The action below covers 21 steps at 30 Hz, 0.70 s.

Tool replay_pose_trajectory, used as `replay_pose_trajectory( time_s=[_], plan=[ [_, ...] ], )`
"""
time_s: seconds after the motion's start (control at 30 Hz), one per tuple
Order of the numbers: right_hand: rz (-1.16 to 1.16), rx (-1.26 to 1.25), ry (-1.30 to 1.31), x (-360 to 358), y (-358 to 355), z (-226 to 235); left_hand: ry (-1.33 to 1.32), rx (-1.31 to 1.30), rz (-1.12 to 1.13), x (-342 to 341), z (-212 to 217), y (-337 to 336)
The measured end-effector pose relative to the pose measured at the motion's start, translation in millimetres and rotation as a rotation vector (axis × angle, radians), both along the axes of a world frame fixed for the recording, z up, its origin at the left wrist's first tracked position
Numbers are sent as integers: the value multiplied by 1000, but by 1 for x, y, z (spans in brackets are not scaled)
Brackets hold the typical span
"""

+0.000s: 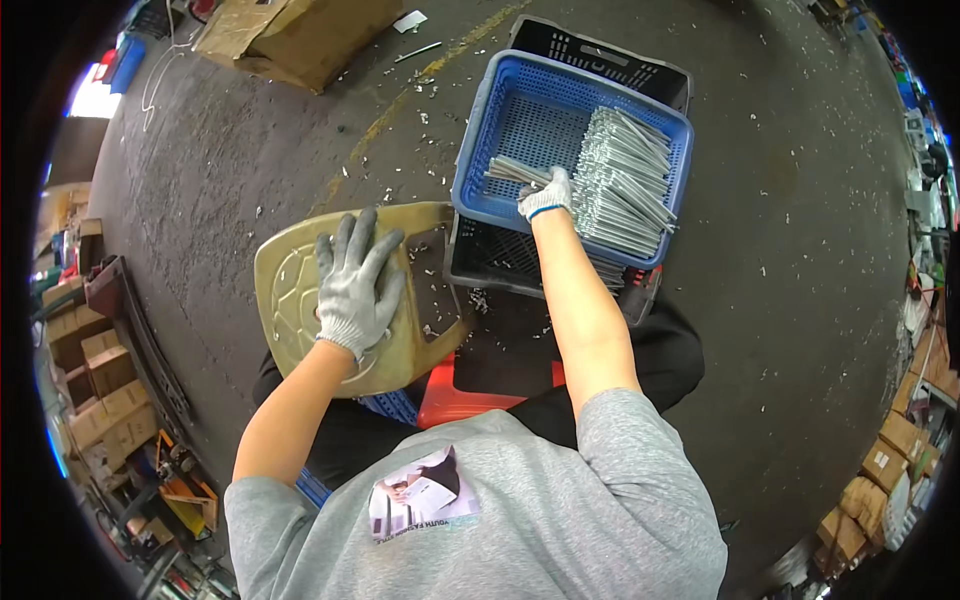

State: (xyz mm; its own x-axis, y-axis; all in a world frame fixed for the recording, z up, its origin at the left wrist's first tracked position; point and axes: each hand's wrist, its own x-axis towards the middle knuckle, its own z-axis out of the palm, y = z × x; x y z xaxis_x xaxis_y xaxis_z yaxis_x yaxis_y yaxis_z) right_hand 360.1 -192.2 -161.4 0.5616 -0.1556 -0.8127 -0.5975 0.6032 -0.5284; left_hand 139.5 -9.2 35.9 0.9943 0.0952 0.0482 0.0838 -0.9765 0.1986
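Observation:
My left hand (355, 280), in a grey-palmed knit glove, lies flat with fingers spread on a yellowish plastic chair (283, 285) with a raised pattern. Inside a blue perforated basket (520, 80), my right hand (548, 196), in a white glove with a blue cuff, is closed around a small bundle of thin metal rods (512, 170). The rods' ends stick out to the left of the hand. Just right of it, a large pile of silvery rods (625, 185) fills the basket's right half. The glove hides part of the bundle.
The basket rests on black plastic crates (490, 250), with more rods showing in the lower one. Metal scraps litter the dark floor (780, 250). At the upper left stands a cardboard box (300, 40). Part of a red stool (460, 395) shows beneath me. Cardboard boxes (105, 385) line the left side.

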Motion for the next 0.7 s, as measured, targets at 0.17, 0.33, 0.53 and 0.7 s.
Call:
replay_pose_trajectory(
  time_s=[0.17, 0.33, 0.53, 0.7],
  plan=[
    [105, -224, -41, 12, 5, -26, 23, -3, 1, 5, -1, -1],
    [240, -440, -94, 12, 10, -43, 86, -16, 18, 7, 3, -3],
    [422, -704, -195, 35, -1, -54, 68, -8, 4, 7, -2, 0],
    [683, -943, -299, 51, 2, -47, 93, -18, 7, 4, -2, 2]
  ],
)
